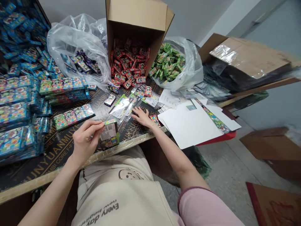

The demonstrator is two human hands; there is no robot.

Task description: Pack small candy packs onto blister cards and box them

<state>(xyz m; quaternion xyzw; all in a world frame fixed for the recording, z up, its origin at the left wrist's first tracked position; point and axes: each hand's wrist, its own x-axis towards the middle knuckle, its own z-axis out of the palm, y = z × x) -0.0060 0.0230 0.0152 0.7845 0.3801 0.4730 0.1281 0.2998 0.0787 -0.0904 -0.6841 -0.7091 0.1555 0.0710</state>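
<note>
Dark bench (70,141) carries coloured packs; the left hand (83,142) pinches a small box (108,135) at its front edge, the right hand (142,116) lies flat, released, on clear sleeves (123,106). Peeling one sleeve singly would serve best.

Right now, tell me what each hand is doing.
Left hand: closed on a small green packet.
Right hand: open, flat on the clear sleeves.

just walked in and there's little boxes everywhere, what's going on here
A person sits at a table covered with small colourful packets. The left hand holds a small green-topped box near the table edge. The right hand lies flat on a pile of clear plastic sleeves. Behind them, an open carton holds red packets, flanked by bags of purple packets and green packets.
</note>
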